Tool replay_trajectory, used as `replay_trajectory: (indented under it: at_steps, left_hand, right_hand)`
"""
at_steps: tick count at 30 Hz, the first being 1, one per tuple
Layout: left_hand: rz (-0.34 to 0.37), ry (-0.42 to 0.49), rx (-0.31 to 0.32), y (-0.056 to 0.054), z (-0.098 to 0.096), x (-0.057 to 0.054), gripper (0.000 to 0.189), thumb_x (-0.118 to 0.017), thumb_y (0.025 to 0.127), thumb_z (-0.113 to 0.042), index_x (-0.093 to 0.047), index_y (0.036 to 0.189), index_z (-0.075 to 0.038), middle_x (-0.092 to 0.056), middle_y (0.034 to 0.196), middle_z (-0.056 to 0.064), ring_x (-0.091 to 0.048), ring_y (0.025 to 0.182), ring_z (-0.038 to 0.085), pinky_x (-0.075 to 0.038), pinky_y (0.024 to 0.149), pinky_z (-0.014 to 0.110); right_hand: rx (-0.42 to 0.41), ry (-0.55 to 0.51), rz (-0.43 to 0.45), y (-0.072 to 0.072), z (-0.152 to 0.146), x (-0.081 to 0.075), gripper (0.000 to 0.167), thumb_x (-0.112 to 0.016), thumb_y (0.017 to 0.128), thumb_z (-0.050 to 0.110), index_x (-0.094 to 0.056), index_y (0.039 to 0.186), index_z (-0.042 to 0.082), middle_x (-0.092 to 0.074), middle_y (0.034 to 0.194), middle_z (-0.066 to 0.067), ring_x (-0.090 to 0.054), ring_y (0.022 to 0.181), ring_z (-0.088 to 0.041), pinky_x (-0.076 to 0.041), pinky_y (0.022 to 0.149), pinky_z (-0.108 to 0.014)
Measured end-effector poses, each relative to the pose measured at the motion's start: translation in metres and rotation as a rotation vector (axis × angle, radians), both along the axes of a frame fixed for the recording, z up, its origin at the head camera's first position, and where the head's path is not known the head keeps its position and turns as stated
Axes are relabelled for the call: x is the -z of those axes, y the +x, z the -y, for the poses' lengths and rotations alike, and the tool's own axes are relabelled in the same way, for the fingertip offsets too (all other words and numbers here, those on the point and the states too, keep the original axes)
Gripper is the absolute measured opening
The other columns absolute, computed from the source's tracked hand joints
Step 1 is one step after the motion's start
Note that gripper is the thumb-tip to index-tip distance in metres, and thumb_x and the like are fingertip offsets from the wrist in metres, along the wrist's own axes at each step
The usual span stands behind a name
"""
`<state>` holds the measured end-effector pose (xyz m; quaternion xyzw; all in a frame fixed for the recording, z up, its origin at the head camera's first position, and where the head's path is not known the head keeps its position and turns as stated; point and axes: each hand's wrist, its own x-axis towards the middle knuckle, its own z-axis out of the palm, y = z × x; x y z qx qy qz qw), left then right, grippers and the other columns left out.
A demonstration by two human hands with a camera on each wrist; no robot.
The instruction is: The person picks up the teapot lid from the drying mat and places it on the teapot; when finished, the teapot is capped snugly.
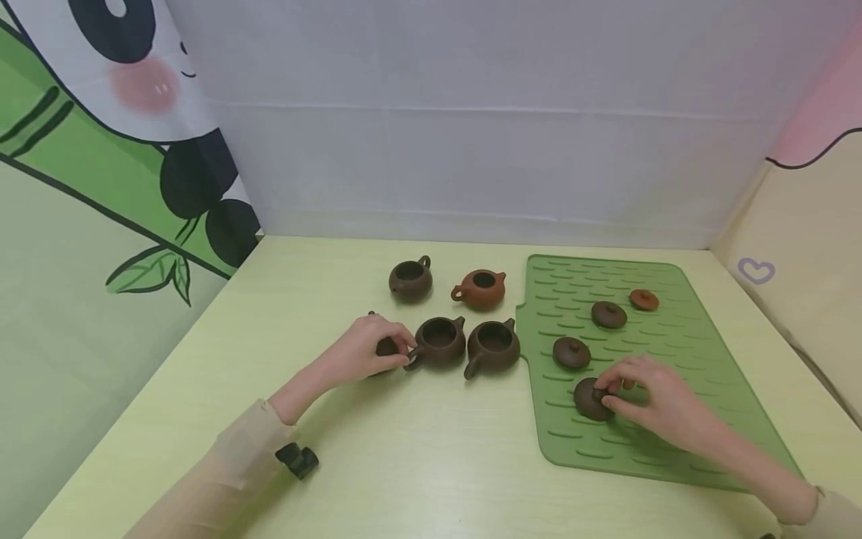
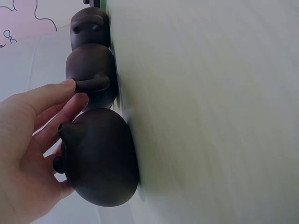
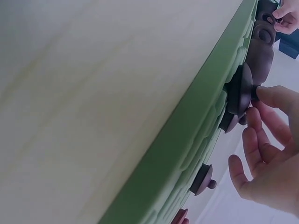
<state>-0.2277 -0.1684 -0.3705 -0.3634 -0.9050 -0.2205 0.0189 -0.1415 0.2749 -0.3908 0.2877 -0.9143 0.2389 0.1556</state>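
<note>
My left hand (image 1: 367, 348) has its thumb and forefinger at the handle of a dark brown lidless teapot (image 1: 441, 340), seemingly pinching it. Under that palm stands another dark teapot (image 2: 100, 158), its lid knob showing beside the fingers in the left wrist view; the hand mostly covers it in the head view. On the green mat (image 1: 646, 449), my right hand (image 1: 656, 400) pinches the knob of a dark brown teapot lid (image 3: 240, 91) between thumb and fingers. The lid is at the mat's surface; whether it touches cannot be told.
A third dark lidless teapot (image 1: 494, 346) stands just right of the handled one. Behind are another dark teapot (image 1: 411, 281) and a reddish one (image 1: 481, 290), both lidless. Farther up the mat lie two dark lids (image 1: 572, 352) and a small reddish lid (image 1: 643, 300).
</note>
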Motion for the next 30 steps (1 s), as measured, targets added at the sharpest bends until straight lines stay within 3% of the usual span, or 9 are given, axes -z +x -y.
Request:
replay_trajectory:
  at_steps: [18,30]
  left_hand:
    - [-0.017,0.008,0.023,0.0015,-0.0006,-0.0016,0.018,-0.076,0.087,-0.02,-0.072,0.104,-0.018,-0.075,0.089,-0.009,-0.066,0.091,0.013,-0.046,0.088,0.036]
    - [-0.03,0.02,0.018,-0.0005,-0.0005,0.001,0.019,-0.077,0.085,-0.019,-0.073,0.102,-0.017,-0.075,0.089,-0.008,-0.066,0.09,0.012,-0.046,0.088,0.035]
  right_hand:
    - [0.009,0.034,0.049,-0.0011,-0.0017,-0.0016,0.035,-0.087,0.07,0.011,-0.069,0.094,0.03,-0.06,0.085,0.024,-0.053,0.081,0.005,-0.052,0.072,-0.024]
    - [-0.015,0.044,0.013,-0.0066,-0.0013,-0.0043,0.032,-0.086,0.07,0.012,-0.071,0.093,0.028,-0.061,0.085,0.022,-0.053,0.077,0.003,-0.048,0.067,-0.023]
